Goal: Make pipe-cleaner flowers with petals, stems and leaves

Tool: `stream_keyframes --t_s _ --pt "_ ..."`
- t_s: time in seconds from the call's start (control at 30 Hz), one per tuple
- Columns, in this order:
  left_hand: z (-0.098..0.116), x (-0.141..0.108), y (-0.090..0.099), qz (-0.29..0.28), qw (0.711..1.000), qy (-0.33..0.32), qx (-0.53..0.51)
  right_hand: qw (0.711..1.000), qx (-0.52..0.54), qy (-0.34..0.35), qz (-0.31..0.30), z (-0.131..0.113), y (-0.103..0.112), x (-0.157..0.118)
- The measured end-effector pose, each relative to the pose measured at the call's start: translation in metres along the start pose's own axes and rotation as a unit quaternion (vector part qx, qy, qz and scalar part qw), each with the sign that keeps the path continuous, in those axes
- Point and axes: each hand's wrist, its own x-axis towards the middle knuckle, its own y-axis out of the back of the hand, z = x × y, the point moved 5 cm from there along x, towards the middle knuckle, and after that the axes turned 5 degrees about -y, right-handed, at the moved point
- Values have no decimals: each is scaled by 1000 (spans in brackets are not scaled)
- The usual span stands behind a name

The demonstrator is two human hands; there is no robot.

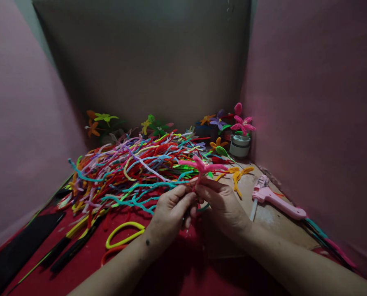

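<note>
No readable text, no legible labels, brands, numbers or signs on anything from the upper left to the lower right of the frame

- Beyond the left hand (170, 210), passage is blocked by heaped fuzzy stems (146, 158).
- Beside the right hand (227, 207), the way is obstructed by the glue gun (282, 204).
- Above both, free passage is offered.
</note>
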Motion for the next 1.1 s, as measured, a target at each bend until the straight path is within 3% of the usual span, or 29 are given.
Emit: stream_keyframes --t_s 0.2,0.47,0.63,0.77,0.97,1.1 --pt "-2 1 -2 -39 996 24 -78 1000 2 -3 -6 1 2 1" --pt "-4 0 -5 -70 968 92 -222 996 68 -47 -15 4 1 4" --pt "-6 2 -6 -97 956 93 -261 998 55 -36 18 8 9 6" --pt "-11 5 -7 -140 940 96 -297 998 47 -30 -11 9 8 7" --pt "-15 7 -6 -177 924 104 -324 998 -11 -19 -65 4 3 8" --pt "-13 6 -7 -154 946 98 -269 997 -24 -8 -78 4 3 9"
